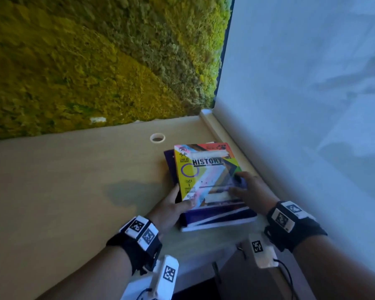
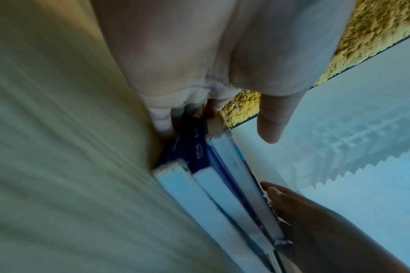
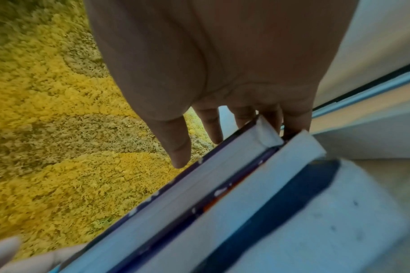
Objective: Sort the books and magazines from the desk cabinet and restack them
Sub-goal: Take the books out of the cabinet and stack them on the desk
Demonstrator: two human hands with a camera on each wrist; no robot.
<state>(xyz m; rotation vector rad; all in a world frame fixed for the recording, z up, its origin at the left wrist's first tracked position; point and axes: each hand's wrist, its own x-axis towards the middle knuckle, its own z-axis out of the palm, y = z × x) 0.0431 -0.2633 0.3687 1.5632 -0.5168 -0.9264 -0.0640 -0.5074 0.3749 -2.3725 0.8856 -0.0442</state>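
Desk holds flat book stack, long axis toward moss wall.

"HISTORY" in bold black on the colourful top book's cover, "LAW OF NATURE" small at its upper left

Left hand pinches, right hand lies flat
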